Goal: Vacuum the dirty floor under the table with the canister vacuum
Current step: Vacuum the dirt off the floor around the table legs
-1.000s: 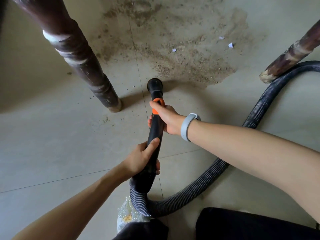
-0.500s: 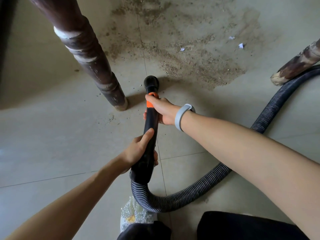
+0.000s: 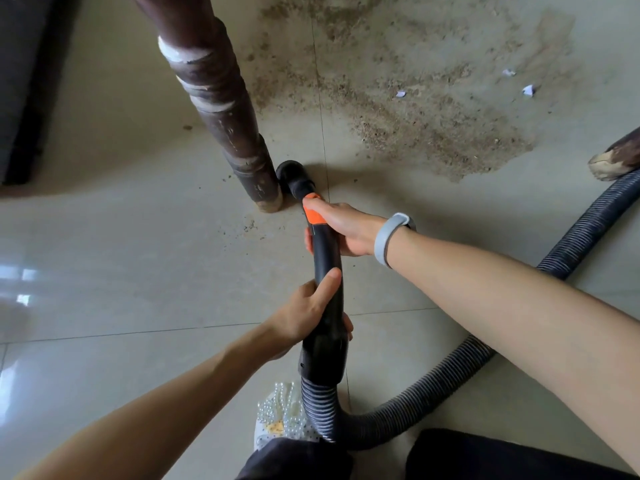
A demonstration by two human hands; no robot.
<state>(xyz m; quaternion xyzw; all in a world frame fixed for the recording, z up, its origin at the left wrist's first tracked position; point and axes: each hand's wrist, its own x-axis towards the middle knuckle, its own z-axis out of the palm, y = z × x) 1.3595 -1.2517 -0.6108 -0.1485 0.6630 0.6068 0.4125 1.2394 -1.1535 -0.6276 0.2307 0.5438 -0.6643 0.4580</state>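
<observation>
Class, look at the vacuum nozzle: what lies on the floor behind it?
Behind the nozzle lies bare tile, then a dirt patch with paper scraps. The floor beneath the nozzle is hidden.

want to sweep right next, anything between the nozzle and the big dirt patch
Nothing visible does. The nozzle sits beside the table leg, on its right; bare tile lies between it and the dirt patch.

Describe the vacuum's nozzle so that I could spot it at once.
Find the dark wooden table leg standing on the tiled floor. Right beside its foot sits the nozzle, a black round mouth. Unlike the ribbed grey hose, it is smooth, just ahead of an orange collar.
</observation>
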